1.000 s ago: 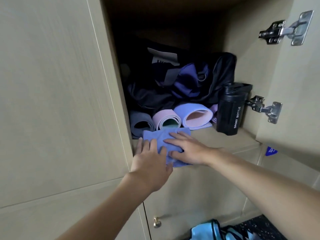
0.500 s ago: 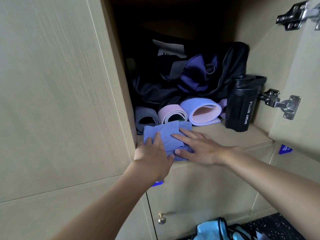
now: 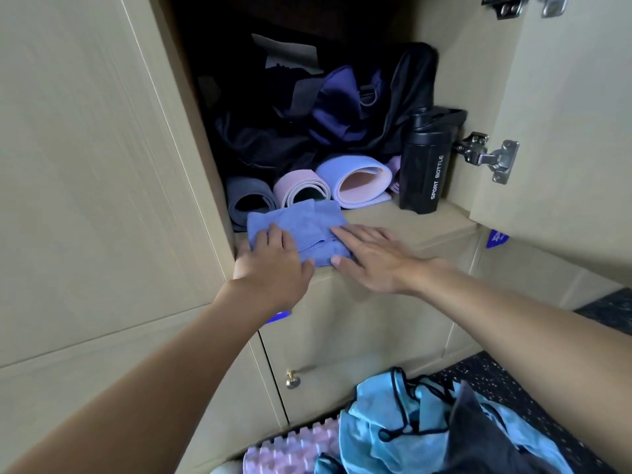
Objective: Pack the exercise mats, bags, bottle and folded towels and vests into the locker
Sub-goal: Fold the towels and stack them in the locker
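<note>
Two hands (image 3: 273, 261) (image 3: 372, 258) flat on folded blue towel (image 3: 307, 224).

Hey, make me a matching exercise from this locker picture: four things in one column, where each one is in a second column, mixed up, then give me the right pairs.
Things
1. blue towel
2. sport bottle
3. dark bags
4. light blue vest

Places
A. down low, beside the ridged pink roller
B. upright at the right end of the locker shelf
C. at the shelf's front edge, under the left hand and right hand
D. piled on the rolled mats

Pairs: 1-C, 2-B, 3-D, 4-A
</note>
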A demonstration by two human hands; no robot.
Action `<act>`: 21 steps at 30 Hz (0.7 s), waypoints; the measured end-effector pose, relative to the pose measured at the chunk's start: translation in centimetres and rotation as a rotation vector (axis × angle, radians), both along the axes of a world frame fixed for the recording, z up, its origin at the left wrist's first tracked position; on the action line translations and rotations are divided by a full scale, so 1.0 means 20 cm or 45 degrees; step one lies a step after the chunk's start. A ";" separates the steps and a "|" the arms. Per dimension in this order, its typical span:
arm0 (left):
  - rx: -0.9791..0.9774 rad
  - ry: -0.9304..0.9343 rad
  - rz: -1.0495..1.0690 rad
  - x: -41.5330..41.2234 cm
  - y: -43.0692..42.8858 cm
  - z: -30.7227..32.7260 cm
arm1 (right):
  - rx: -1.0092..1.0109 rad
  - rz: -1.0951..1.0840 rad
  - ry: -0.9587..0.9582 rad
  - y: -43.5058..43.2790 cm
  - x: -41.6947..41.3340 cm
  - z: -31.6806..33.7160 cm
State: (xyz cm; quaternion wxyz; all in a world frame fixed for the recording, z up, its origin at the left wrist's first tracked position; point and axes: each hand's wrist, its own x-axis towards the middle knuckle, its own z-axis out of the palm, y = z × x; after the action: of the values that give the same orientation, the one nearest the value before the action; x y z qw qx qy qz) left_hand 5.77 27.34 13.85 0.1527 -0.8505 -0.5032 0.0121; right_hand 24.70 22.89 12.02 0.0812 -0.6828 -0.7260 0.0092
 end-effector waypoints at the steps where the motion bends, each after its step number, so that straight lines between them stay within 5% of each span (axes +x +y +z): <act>1: 0.022 -0.053 -0.030 0.00 -0.02 -0.01 | 0.026 -0.012 0.006 -0.04 0.00 -0.02; 7: 0.157 -0.137 -0.377 0.08 -0.18 -0.07 | 0.226 -0.053 0.104 -0.32 0.04 -0.21; 11: 0.142 -0.250 -0.775 0.16 -0.29 -0.19 | 0.063 -0.204 0.238 -0.55 0.08 -0.39; 17: -0.572 -0.072 -0.614 0.27 -0.43 -0.72 | -0.366 -0.455 0.492 -0.82 0.11 -0.83; 21: -0.803 -0.058 -0.463 0.27 -0.42 -1.14 | -0.491 -0.470 0.534 -0.83 0.11 -1.07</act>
State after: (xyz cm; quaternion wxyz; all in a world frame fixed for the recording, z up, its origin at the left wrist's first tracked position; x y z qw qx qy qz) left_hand 11.09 18.89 -8.92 -0.1287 -0.9314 -0.3185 0.1205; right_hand 26.81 6.26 -9.41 0.0982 -0.7889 -0.5424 0.2717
